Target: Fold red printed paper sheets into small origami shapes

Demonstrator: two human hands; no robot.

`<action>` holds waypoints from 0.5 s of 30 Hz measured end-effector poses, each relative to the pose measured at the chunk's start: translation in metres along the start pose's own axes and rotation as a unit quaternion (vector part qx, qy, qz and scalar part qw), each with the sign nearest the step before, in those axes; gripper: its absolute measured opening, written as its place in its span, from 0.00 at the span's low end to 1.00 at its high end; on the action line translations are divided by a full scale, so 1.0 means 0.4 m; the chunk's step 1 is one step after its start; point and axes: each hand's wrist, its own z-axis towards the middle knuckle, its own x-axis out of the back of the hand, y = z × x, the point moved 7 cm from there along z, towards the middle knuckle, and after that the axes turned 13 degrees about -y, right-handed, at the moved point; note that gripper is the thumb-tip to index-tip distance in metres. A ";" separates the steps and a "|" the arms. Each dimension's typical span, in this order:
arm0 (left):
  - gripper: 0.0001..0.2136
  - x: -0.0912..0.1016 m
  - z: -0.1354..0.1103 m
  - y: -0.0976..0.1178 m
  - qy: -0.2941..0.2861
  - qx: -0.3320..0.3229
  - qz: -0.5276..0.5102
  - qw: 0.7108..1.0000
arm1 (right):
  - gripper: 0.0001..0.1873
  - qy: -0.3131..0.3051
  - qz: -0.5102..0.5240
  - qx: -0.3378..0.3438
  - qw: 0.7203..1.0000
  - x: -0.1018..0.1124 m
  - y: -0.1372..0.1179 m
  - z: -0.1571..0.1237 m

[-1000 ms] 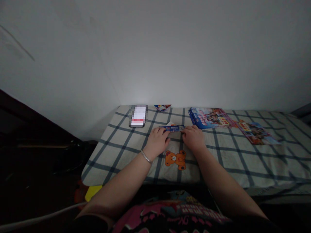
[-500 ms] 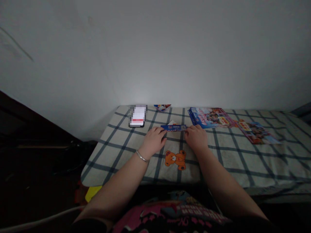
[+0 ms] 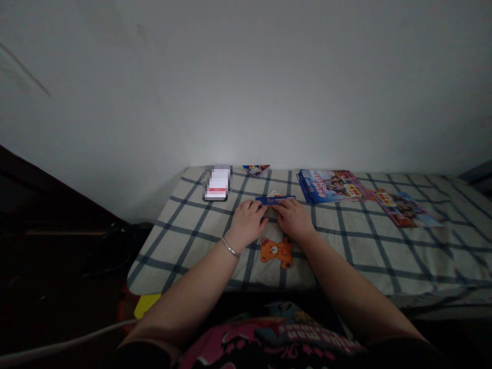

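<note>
A narrow folded strip of blue printed paper [image 3: 274,199] lies on the checked cloth [image 3: 346,241] in front of me. My left hand [image 3: 248,221], with a silver bracelet on the wrist, rests with its fingertips on the strip's left end. My right hand [image 3: 292,218] lies close beside it, fingers pressing flat on the strip's near edge and middle. Both hands are palm down, fingers together, and nearly touch each other. A white flap of the paper sticks up behind the strip.
A phone [image 3: 217,183] with a lit screen lies at the back left. A small folded paper piece [image 3: 257,169] sits by the wall. Blue leaflets [image 3: 326,185] and a red leaflet [image 3: 403,208] lie to the right. An orange bear patch [image 3: 277,252] marks the cloth.
My right hand has slid left along the strip toward my left hand, covering more of it. The left hand stays at the left end.
</note>
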 end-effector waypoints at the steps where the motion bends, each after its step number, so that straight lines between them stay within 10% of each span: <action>1: 0.17 0.001 0.000 -0.001 -0.001 0.007 0.001 1.000 | 0.19 -0.003 -0.001 -0.008 1.000 0.001 0.001 0.000; 15: 0.12 0.026 -0.010 -0.011 0.002 0.075 0.052 0.996 | 0.17 0.000 -0.010 -0.087 0.996 0.018 0.038 -0.009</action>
